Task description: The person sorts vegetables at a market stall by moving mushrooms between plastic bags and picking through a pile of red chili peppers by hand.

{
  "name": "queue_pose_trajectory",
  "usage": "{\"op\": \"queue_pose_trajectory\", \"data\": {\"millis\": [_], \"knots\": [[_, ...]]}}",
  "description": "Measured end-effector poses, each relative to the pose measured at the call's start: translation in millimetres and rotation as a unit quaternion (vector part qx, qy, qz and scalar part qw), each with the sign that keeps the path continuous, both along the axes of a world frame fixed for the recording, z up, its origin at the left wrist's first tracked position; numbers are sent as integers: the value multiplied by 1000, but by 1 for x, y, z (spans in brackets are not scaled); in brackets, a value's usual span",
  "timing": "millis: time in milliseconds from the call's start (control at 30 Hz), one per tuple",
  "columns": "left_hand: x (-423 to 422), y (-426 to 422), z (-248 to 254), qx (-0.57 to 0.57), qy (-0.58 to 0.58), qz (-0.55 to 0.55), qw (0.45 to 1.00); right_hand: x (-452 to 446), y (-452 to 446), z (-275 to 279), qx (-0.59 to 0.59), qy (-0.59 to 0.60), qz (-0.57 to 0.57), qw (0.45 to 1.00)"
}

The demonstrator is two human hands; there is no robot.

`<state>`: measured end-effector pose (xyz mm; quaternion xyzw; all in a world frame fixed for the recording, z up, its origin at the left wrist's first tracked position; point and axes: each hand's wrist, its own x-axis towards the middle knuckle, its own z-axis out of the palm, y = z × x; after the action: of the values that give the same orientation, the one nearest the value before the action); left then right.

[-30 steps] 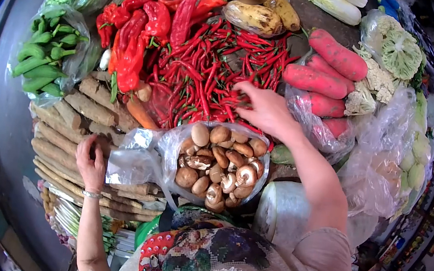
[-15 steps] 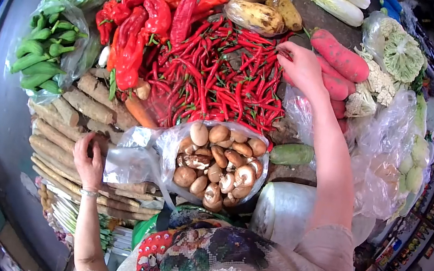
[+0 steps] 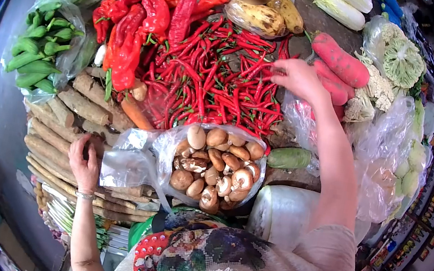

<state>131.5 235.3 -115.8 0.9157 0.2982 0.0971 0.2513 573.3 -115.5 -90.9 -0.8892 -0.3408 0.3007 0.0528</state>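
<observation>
My right hand (image 3: pixel 295 76) is at the right edge of a pile of thin red chilies (image 3: pixel 206 76). Its fingers are bent and close together against the chilies, and what is between them is too small to make out. On the brown long roots (image 3: pixel 53 152) at the left rests my left hand (image 3: pixel 84 160), thumb and fingers apart, holding nothing. A clear plastic bag (image 3: pixel 127 164) lies just to its right. Brown mushrooms (image 3: pixel 216 160) fill an open bag in front of my body. Large red peppers (image 3: pixel 125 61) lie left of the chilies.
Red-skinned radishes (image 3: pixel 341 59) and cauliflower (image 3: pixel 402 62) are beyond my right hand. A green gourd (image 3: pixel 288 158) and a large pale melon (image 3: pixel 283 214) sit under my right forearm. Bagged okra-like green pods (image 3: pixel 39 55) lie far left; yellow-brown fruits (image 3: pixel 255 18) are at the back.
My right hand moved right and away from me from the middle of the chilies, then slightly back toward me. The radishes and green gourd are less covered. My left hand stays on the roots.
</observation>
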Motion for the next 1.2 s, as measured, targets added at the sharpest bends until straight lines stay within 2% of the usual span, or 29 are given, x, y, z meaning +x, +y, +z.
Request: {"op": "queue_pose_trajectory", "data": {"millis": [100,133,167,233,300,367,467,567,700,767,867,967,1000,1033,1133,1200], "knots": [[1,-1,2,-11,10,3,1000,-11,-12,9,-12,36,39,999],[1,-1,1,-12,10,2,1000,-11,-14,12,61,112,-10,992],[1,-1,1,-3,9,2,1000,-14,-16,15,86,113,-24,990],[1,-2,1,7,8,0,1000,-11,-9,16,106,-38,-55,992],[1,-1,2,9,18,-1,1000,1,1,6,114,-139,-39,983],[1,0,2,11,23,-2,1000,12,11,-13,38,-197,23,979],[1,1,1,7,23,1,1000,20,22,-37,-1,-197,38,980],[-1,0,0,5,12,6,1000,24,26,-51,16,-208,87,974],[0,-1,1,-2,16,6,1000,22,24,-47,32,-206,93,974],[-2,1,-2,8,10,3,1000,17,19,-34,79,-191,16,978],[-1,-1,0,-1,15,4,1000,14,-5,-17,215,-13,-146,966],[-1,-1,-1,-4,10,4,1000,-8,-17,17,291,156,-291,898],[-1,-1,-1,-4,8,3,1000,-8,-27,19,401,311,-310,804],[0,-1,0,-5,11,5,1000,-12,-32,23,435,365,-312,761],[0,-1,2,-1,12,5,1000,-23,-28,25,545,550,-240,585],[0,0,0,8,13,1,1000,-26,-16,14,554,626,-215,504]]}}
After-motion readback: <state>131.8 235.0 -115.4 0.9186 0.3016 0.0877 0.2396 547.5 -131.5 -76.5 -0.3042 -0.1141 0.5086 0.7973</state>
